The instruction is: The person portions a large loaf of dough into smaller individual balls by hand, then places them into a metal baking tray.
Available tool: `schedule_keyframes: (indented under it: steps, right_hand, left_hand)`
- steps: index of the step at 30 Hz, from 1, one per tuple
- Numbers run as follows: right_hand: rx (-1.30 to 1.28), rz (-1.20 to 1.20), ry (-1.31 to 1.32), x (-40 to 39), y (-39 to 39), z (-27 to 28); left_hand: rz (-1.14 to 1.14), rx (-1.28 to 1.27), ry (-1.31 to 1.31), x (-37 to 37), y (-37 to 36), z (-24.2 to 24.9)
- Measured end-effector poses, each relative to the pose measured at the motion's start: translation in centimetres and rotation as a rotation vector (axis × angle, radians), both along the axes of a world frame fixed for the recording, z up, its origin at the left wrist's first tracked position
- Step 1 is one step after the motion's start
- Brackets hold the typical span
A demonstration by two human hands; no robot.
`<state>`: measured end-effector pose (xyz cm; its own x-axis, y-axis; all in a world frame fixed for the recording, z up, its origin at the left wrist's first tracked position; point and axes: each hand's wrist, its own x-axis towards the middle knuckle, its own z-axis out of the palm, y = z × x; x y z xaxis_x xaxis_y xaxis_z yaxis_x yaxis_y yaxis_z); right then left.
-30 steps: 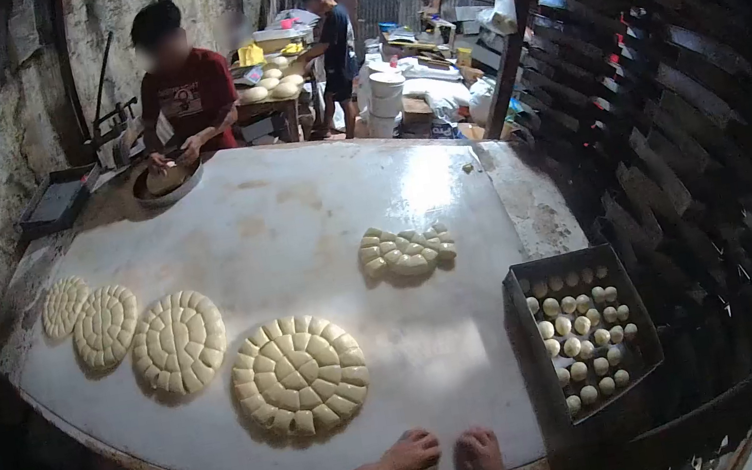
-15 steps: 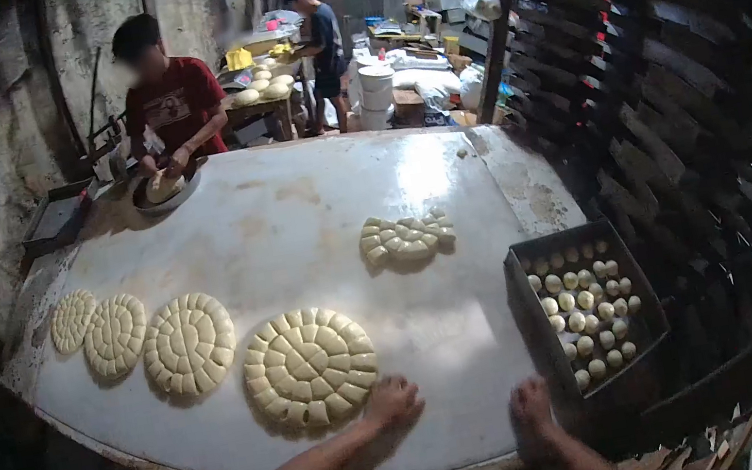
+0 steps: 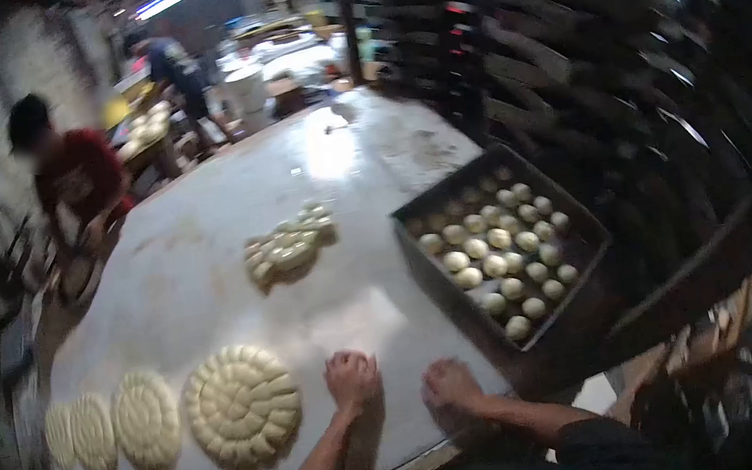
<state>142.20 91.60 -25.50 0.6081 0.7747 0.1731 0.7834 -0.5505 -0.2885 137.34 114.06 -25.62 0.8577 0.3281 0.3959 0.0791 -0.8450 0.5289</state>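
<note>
My left hand (image 3: 353, 379) rests on the pale tabletop (image 3: 351, 323), its fingers curled under; anything beneath them is hidden. To its right, my right hand (image 3: 451, 385) is also closed and rests low on the table, slightly blurred. Left of my left hand lies a large scored dough round (image 3: 244, 408), cut into many pieces. Farther up the table sits a smaller cluster of cut dough pieces (image 3: 287, 246). A dark tray (image 3: 563, 328) with rows of dough balls (image 3: 500, 238) stands beyond my right hand, at the right edge.
Several more scored dough rounds (image 3: 147, 422) line the left side. A person in a red shirt (image 3: 86, 173) works over a round pan (image 3: 80, 278) at the far left corner. Behind, another person (image 3: 175, 70) leans at a table with dough. A white bucket (image 3: 247, 90) stands nearby.
The view has swung right and tilted, so the table appears shifted left and turned. My left hand is now farther from the large dough round; my right hand sits farther in on the table.
</note>
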Motion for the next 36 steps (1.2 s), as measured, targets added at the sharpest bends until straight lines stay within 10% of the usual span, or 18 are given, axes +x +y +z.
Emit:
schedule_keyframes:
  steps: [4, 6, 8, 11, 13, 14, 18, 19, 26, 29, 34, 36]
  right_hand:
    - [-0.403, 0.074, 0.444, 0.8, -6.2, 8.8]
    - [-0.055, 0.488, 1.176, 7.1, -9.7, 11.6]
    - [0.149, 0.127, 0.964, 12.1, -12.0, 21.8]
    - [0.701, -0.404, 0.404, 20.3, -16.3, 21.3]
    - [0.716, -0.578, -0.029, 24.6, -18.9, 18.7]
    - [0.667, -0.741, -0.175, 26.6, -20.4, 15.2]
    - [0.394, -1.137, -0.495, 23.5, -24.5, 9.6]
    - [0.519, -1.174, -0.215, 20.6, -23.8, 10.9]
    - [0.756, -0.662, 0.180, 6.2, -19.6, 12.7]
    - [0.957, -0.727, 0.370, 4.7, -19.6, 14.5]
    - [0.934, -0.583, 0.285, 3.5, -17.8, 15.6]
    - [0.718, -0.192, 0.860, 2.3, -13.4, 13.2]
  left_hand:
    - [-0.064, 0.212, -0.042, -5.3, -2.5, 0.4]
    - [0.007, 0.320, 0.123, -8.0, -2.2, 1.3]
    - [0.041, 0.369, 0.208, -9.4, -2.6, 2.2]
    - [0.165, 0.023, 0.534, -9.1, -2.6, 3.3]
    - [0.346, -1.400, 0.611, -7.4, -2.7, 4.5]
    - [0.335, -1.498, 0.531, -4.5, -6.1, 9.7]
    - [-0.126, -0.922, 0.615, 4.6, -11.2, 14.1]
    - [-0.213, -0.793, 0.563, 6.7, -12.9, 14.0]
    - [-0.824, -0.322, -0.037, 27.5, -31.2, 12.7]
    - [-0.642, 0.227, 0.064, 30.9, -34.9, 7.1]
    - [-0.431, -0.069, -0.172, 23.2, -23.9, 14.3]
    - [-0.205, -0.140, -0.076, 16.5, -16.4, 13.3]
